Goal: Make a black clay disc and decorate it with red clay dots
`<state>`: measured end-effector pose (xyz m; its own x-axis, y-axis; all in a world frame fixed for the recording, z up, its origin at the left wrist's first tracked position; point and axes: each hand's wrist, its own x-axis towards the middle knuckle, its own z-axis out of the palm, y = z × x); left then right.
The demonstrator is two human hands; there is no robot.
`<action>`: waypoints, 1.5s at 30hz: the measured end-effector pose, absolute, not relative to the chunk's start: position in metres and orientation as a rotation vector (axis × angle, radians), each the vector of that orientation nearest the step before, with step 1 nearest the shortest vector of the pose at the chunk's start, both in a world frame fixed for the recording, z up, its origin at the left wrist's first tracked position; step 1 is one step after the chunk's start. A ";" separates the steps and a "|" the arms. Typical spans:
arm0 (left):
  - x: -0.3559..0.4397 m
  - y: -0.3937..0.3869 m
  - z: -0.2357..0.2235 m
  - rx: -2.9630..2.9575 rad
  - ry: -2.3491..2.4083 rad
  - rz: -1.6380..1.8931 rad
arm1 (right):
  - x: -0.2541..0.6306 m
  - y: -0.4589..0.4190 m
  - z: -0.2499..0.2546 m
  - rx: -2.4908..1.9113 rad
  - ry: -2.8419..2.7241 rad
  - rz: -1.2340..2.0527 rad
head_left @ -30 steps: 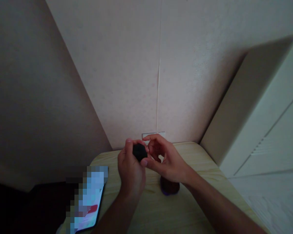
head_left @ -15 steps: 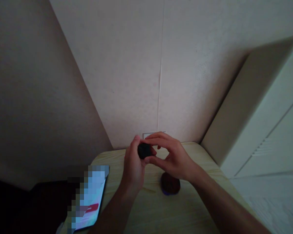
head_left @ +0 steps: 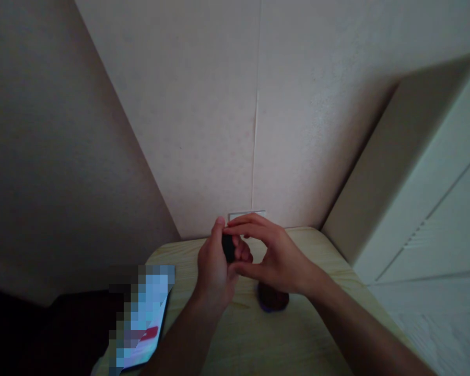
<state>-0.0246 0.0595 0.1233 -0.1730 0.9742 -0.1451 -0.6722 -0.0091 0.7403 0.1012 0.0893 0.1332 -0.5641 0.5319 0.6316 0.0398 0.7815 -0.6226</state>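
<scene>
A small black lump [head_left: 227, 248] with a dull surface sits in my left hand [head_left: 213, 266], whose fingers curl round its far and right sides while the thumb points up beside it. My right hand [head_left: 276, 253] reaches in from the right. Its fingertips rest at the lump's top edge and its thumb is below, spanning the lump between them. Part of the lump is hidden by my fingers, and its material cannot be made out. Under my right hand a dark reddish-brown round thing [head_left: 273, 298] with a purplish lower edge lies on the wooden table [head_left: 258, 339].
A phone or tablet [head_left: 152, 318] with a lit, partly blurred screen lies at the table's left edge. The wall [head_left: 203, 130] with a socket plate [head_left: 235, 215] stands right behind the table. A pale cabinet [head_left: 419, 172] rises on the right.
My right hand has come leftwards, and its fingers have moved over the black lump. The lump has turned and now sits deeper between my left fingers and palm, with less of it showing.
</scene>
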 end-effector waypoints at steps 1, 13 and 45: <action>-0.026 0.059 0.125 0.476 0.808 1.542 | 0.101 0.090 0.133 -0.407 -2.057 0.755; -0.030 0.053 0.124 0.743 0.951 1.495 | 0.073 0.078 0.115 -0.484 -1.401 1.763; -0.038 0.058 0.134 0.443 0.732 1.369 | 0.085 0.086 0.116 -0.545 -2.144 0.359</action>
<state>-0.0378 0.0576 0.1338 0.0346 0.9771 -0.2100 -0.7173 0.1706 0.6755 0.0847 0.0861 0.1161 -0.5257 0.5029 0.6861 0.2517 0.8624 -0.4393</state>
